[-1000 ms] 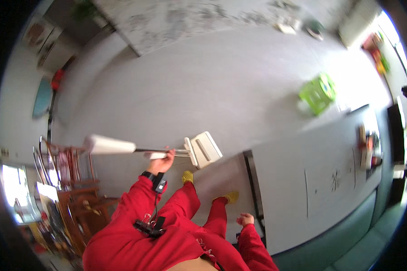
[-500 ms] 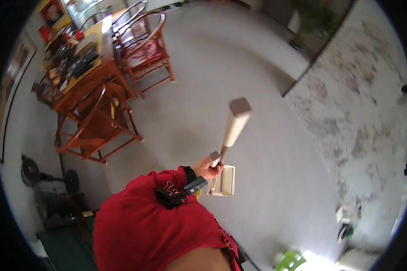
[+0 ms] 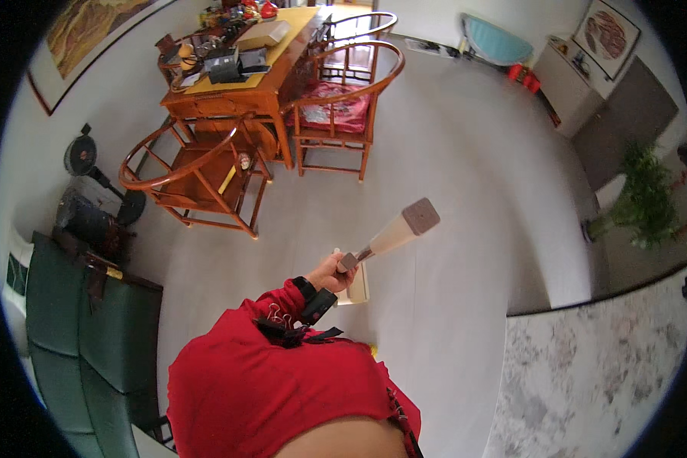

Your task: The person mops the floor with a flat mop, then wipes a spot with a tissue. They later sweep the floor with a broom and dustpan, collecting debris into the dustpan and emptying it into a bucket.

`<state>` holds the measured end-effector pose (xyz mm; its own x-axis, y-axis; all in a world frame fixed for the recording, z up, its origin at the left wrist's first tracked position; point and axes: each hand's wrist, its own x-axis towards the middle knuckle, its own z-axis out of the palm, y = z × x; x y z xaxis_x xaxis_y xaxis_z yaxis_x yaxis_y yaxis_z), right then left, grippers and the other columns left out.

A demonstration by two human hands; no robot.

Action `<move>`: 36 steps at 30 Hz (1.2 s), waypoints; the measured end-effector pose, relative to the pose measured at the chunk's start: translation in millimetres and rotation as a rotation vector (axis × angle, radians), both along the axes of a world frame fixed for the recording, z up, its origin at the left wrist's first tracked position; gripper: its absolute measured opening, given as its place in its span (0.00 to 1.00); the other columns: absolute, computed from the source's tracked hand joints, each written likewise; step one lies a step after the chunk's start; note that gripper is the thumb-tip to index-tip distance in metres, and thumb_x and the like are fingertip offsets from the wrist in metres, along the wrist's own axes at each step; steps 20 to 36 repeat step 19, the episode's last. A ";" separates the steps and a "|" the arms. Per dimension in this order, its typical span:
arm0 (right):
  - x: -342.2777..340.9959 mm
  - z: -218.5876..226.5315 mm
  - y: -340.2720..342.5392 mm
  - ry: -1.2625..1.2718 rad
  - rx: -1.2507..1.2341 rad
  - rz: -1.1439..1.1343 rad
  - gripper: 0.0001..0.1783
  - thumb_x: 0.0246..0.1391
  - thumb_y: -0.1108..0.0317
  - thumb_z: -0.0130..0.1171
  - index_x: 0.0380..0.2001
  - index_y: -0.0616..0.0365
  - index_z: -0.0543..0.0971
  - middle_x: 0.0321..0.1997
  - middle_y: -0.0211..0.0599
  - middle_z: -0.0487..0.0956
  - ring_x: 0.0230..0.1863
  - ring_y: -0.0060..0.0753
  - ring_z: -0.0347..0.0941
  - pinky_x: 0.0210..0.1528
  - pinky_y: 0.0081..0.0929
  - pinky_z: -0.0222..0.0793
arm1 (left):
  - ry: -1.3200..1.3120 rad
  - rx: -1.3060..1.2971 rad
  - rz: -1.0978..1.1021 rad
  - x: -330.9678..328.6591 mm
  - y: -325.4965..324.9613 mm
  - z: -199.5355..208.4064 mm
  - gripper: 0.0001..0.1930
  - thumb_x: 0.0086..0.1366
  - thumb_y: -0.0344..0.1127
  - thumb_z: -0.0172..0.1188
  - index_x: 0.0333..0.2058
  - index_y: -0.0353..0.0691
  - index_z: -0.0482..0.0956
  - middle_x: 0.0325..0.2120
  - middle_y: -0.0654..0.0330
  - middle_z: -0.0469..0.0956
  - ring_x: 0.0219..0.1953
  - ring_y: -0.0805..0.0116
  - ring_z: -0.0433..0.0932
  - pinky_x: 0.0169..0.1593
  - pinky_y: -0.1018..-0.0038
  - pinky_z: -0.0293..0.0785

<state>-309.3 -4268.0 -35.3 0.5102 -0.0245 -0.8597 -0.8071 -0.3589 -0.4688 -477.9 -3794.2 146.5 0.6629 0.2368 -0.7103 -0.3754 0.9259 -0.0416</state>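
Observation:
My left hand [image 3: 333,273], with a dark strap and small black box at its wrist, is closed round two upright handles. The larger one is a cream stick [image 3: 394,234] with a square brown end cap, leaning up and right. Beside it, the shorter handle's brown tip [image 3: 347,262] pokes out of my fist. Below the hand a cream dustpan [image 3: 361,284] shows in part near the grey floor; the hand and sleeve cover the rest. Whether a brush sits on the cream stick's lower end is hidden. My right hand is out of view.
Ahead stand a wooden desk [image 3: 229,103] laden with things and round-backed wooden chairs [image 3: 198,172]. A dark green sofa [image 3: 118,328] and a black fan [image 3: 82,155] are on the left. To the right are a leafy plant [image 3: 641,202] and a marbled surface [image 3: 588,374].
The view has swung round, bringing the sofa, far wall and plant further in. The cream stick now tilts more to the right, and less of the dustpan shows. My left hand keeps its grip.

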 end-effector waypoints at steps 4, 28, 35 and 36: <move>204.7 10.9 27.5 -0.148 -0.028 0.079 0.06 0.43 0.68 0.51 0.23 0.58 0.71 0.18 0.37 0.71 0.16 0.32 0.66 0.15 0.28 0.61 | -0.037 0.106 0.277 52.5 48.5 33.1 0.13 0.61 0.38 0.46 0.37 0.32 0.68 0.30 0.49 0.67 0.24 0.71 0.68 0.25 0.81 0.71; 520.1 26.4 371.4 -0.239 -0.035 0.414 0.06 0.53 0.78 0.43 0.28 0.63 0.71 0.18 0.37 0.71 0.10 0.27 0.60 0.08 0.24 0.55 | -0.264 0.017 0.541 300.1 342.3 4.4 0.17 0.60 0.40 0.50 0.37 0.30 0.62 0.33 0.54 0.63 0.26 0.72 0.68 0.23 0.83 0.69; 520.1 26.4 371.4 -0.239 -0.035 0.414 0.06 0.53 0.78 0.43 0.28 0.63 0.71 0.18 0.37 0.71 0.10 0.27 0.60 0.08 0.24 0.55 | -0.264 0.017 0.541 300.1 342.3 4.4 0.17 0.60 0.40 0.50 0.37 0.30 0.62 0.33 0.54 0.63 0.26 0.72 0.68 0.23 0.83 0.69; 520.1 26.4 371.4 -0.239 -0.035 0.414 0.06 0.53 0.78 0.43 0.28 0.63 0.71 0.18 0.37 0.71 0.10 0.27 0.60 0.08 0.24 0.55 | -0.264 0.017 0.541 300.1 342.3 4.4 0.17 0.60 0.40 0.50 0.37 0.30 0.62 0.33 0.54 0.63 0.26 0.72 0.68 0.23 0.83 0.69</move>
